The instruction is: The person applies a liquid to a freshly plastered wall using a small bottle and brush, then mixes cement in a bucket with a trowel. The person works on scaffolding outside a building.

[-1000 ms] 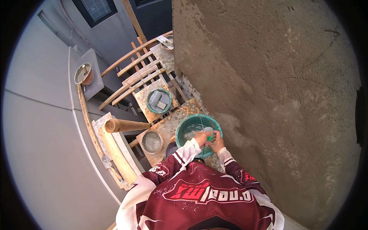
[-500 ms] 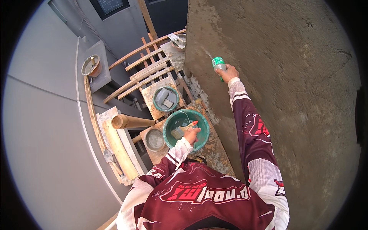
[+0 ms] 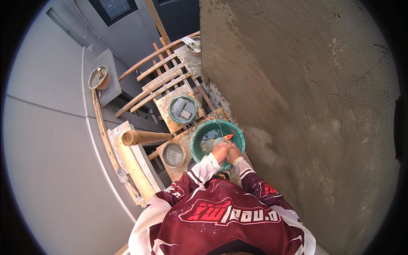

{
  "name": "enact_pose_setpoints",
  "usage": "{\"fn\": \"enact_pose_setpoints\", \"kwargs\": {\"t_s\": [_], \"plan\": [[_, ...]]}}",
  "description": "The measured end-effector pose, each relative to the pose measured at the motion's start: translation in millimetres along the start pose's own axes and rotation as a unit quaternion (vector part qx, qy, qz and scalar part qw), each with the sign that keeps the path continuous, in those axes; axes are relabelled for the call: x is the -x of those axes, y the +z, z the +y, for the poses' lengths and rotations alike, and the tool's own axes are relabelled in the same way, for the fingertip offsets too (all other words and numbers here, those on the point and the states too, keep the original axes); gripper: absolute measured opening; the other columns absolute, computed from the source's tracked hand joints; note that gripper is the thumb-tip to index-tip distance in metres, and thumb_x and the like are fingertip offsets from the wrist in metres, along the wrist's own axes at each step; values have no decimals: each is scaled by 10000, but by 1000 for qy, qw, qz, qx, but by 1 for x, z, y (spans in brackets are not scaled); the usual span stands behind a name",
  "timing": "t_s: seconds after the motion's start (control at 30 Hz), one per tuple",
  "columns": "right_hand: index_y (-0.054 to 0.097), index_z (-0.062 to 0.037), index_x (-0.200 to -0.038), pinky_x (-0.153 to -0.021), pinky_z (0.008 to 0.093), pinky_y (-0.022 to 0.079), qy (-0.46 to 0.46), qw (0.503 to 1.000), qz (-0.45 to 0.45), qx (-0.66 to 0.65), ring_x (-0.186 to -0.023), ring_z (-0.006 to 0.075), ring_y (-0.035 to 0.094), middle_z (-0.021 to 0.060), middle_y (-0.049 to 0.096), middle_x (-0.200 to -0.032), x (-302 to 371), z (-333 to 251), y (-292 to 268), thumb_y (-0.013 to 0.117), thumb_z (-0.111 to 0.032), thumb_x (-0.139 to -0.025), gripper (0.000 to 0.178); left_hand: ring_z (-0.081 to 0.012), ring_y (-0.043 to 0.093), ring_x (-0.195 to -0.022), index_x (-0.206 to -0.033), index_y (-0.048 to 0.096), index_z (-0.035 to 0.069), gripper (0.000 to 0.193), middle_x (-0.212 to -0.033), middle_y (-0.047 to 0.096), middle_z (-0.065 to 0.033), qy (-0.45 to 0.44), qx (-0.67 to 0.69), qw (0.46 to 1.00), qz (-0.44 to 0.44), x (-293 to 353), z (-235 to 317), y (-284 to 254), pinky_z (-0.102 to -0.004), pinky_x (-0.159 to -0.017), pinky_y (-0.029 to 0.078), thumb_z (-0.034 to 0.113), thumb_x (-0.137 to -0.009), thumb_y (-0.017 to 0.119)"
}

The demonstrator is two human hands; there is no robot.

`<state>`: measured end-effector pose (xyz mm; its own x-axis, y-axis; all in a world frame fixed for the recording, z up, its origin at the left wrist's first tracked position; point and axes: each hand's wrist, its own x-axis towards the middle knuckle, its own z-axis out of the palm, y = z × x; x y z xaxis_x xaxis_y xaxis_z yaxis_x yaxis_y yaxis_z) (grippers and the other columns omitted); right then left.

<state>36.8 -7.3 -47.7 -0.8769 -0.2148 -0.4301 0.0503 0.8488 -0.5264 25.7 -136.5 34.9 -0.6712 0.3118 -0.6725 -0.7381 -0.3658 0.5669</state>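
Note:
My left hand (image 3: 219, 153) is closed around the wire handle of a green bucket (image 3: 235, 131). Close against it, over the bucket's near side, my right hand (image 3: 233, 154) is bent with its fingers curled; what they hold is hidden. A brush with an orange handle end (image 3: 228, 137) shows just beyond my hands, its pale bristle end over the bucket. Whether a hand grips the brush I cannot tell. Liquid glints at the bucket's bottom. The bottle seen earlier does not show clearly now.
A brown plastered wall (image 3: 297, 106) rises on the right. A second green bucket (image 3: 183, 109) with tools, a grey round container (image 3: 173, 154) and a bamboo pole (image 3: 146, 137) are to the left. Wooden slats (image 3: 163, 80) lie beyond; an orange-brown bucket (image 3: 100, 77) stands far left.
My right hand has come down from the wall, where it held a green-labelled clear plastic bottle, to beside my left hand. The bucket and left hand have shifted right.

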Motion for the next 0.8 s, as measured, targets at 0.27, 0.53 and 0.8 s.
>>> {"fn": "enact_pose_setpoints", "kwargs": {"t_s": [0.27,0.53,0.8], "plan": [[444,-194,-1234,-953,472,321,39,953,-73,292,-1187,198,422,26,473,-1227,9,44,48,626,-341,-724,561,-96,407,-492,-844,557,52,83,-616,455,13,-28,-23,998,-57,16,-8,28,-256,-489,355,125,-815,584],[498,-199,-1167,-866,427,389,248,866,-40,-433,-1091,201,505,44,541,-1139,24,116,87,555,-317,-790,399,-105,433,-508,-813,512,81,111,-633,468,6,-57,-96,990,-91,24,-25,65,-262,-486,382,151,-811,598],[468,-75,-1214,-863,352,449,48,978,112,-169,-1009,277,569,149,604,-1065,69,72,19,737,-102,-649,627,-105,424,-481,-801,521,86,83,-623,455,8,-81,-62,994,-31,-1,-47,40,-280,-466,396,141,-821,580]]}}
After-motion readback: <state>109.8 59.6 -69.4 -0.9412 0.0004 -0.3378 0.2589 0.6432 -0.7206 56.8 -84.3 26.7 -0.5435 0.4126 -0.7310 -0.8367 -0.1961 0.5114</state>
